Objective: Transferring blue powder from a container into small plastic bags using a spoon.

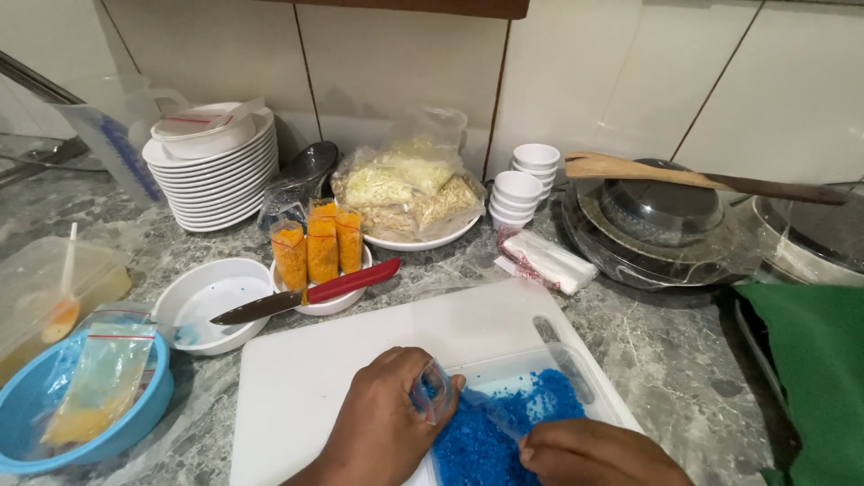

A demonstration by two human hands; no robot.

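Hands filling a small bag over a tray of blue granules.
The left hand [382, 418] pinches a small clear bag [432, 393] above the blue granules [504, 427] in the clear tray [540, 362] on the white cutting board [360, 346]; the right hand [598, 453] rests curled beside them, its grasp unclear.

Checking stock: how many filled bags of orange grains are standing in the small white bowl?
3 orange bags: left, middle, right, upright together in the small white bowl. More could hide behind them.
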